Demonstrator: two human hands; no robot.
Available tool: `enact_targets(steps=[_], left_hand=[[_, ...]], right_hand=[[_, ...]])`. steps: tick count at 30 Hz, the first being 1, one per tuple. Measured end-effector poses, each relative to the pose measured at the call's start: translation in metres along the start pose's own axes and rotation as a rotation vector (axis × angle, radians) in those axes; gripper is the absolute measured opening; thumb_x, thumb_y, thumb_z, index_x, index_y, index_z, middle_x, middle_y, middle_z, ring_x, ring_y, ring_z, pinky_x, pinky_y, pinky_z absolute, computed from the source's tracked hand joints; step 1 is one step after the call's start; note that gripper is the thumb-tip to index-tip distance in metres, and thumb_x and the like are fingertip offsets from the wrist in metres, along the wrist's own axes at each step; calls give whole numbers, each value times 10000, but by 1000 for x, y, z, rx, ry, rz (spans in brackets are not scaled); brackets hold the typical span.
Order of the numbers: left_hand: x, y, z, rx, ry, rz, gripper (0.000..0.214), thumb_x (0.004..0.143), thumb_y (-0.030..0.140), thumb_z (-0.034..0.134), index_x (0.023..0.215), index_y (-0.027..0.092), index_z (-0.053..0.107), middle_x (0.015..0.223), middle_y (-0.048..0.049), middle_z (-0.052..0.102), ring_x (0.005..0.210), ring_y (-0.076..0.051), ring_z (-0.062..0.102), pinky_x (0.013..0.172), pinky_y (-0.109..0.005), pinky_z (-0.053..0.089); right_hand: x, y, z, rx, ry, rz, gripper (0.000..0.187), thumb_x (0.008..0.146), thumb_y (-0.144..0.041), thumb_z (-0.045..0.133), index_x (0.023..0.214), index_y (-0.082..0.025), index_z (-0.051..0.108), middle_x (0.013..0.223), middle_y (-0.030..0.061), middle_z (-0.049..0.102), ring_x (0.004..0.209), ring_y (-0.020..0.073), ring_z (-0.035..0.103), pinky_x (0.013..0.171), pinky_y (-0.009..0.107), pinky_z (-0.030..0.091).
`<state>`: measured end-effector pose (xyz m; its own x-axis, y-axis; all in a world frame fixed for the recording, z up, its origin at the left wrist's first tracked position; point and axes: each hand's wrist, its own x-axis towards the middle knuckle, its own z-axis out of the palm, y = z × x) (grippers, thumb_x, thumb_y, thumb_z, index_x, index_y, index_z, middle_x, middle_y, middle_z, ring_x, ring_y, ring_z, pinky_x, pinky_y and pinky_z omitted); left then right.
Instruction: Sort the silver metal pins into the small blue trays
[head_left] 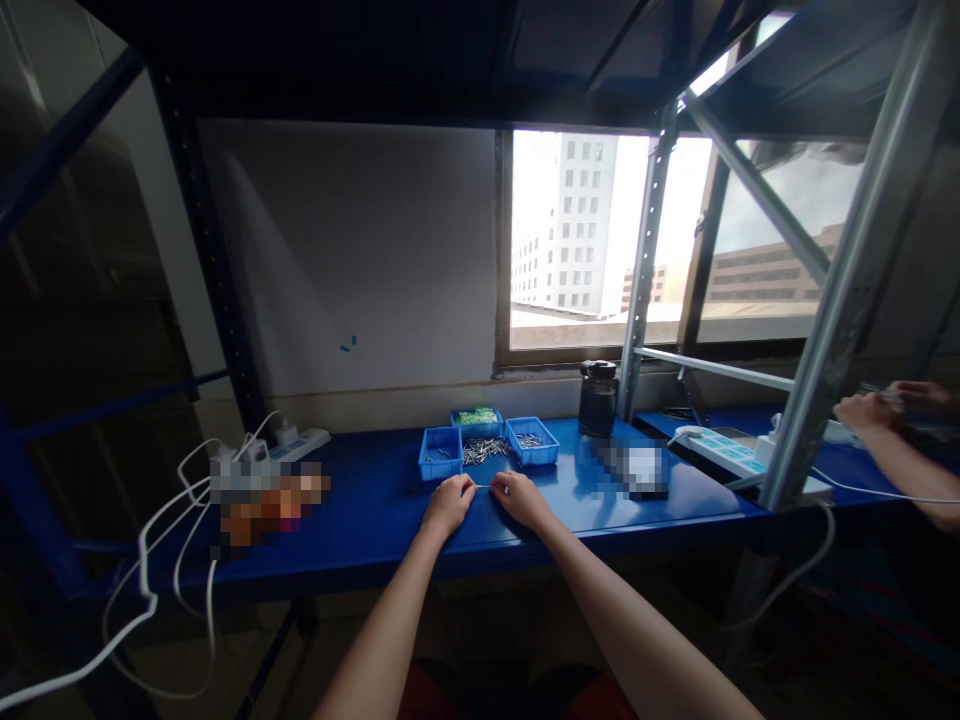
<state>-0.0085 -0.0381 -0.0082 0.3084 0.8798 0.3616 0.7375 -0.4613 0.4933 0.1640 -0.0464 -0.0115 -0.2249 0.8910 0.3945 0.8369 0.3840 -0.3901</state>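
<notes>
Over the front part of the blue table (360,530), my left hand (450,505) and my right hand (521,500) are close together, fingertips pinched. A thin pale rod-like piece (483,487) spans the small gap between them, one end in each hand; its exact kind is too small to make out. Just beyond my fingers lies a heap of small slim metal pieces (485,452). A blue bin (441,467) with a few such pieces stands on the left of the heap. On its right, another blue bin (541,456) holds more, and behind is a bin of green-and-white packets (477,417).
A dark bottle (598,400) stands at the back right, near a metal shelf post (645,250). Power strips (300,447) and white cables (146,545) lie at the left. Another power strip (720,452) is at the right, where another person's hands (874,410) work.
</notes>
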Motion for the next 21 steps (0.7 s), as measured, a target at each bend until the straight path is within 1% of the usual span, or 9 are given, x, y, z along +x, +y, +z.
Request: enact_targets(steps=[6,9,11,15,19,21], left_hand=[[0,3,-2,-9,-5,-24,267,846,330,372,813,181,591,859,-55,637,787,-160,572,669,-226,387],[-1,5,-2,0,-10,-21,278,843,352,373,807,183,591,858,-52,636,774,-161,572,646,-228,386],[-2,6,-3,16,-26,-33,275,825,379,403,814,183,595,859,-52,635,776,-167,571,637,-231,387],[-2,6,-3,35,-33,-15,262,803,394,437,845,196,604,883,-42,631,806,-170,567,658,-236,396],[-2,3,-2,16,-31,20,246,804,362,436,879,209,612,911,-34,627,830,-165,564,693,-238,405],[-2,3,-1,-9,-6,40,246,799,365,439,881,213,614,917,-28,625,832,-163,560,704,-241,408]], right_hand=[[1,4,3,-11,-1,-31,222,849,-291,408,860,-198,609,834,36,578,746,115,545,625,184,350],[1,6,4,-11,9,-54,225,852,-295,401,853,-205,607,837,32,578,756,119,547,635,187,350],[0,6,4,-21,5,-64,228,853,-298,397,852,-206,605,838,32,578,767,124,547,644,192,348],[-1,3,2,-48,-19,-72,239,861,-297,383,874,-212,606,855,32,575,777,126,548,651,197,345],[-2,0,1,-78,-31,-89,255,874,-299,363,902,-218,603,872,34,573,794,129,547,657,202,342],[-2,0,1,-95,-35,-96,265,880,-300,353,905,-216,603,882,37,572,798,130,547,655,203,341]])
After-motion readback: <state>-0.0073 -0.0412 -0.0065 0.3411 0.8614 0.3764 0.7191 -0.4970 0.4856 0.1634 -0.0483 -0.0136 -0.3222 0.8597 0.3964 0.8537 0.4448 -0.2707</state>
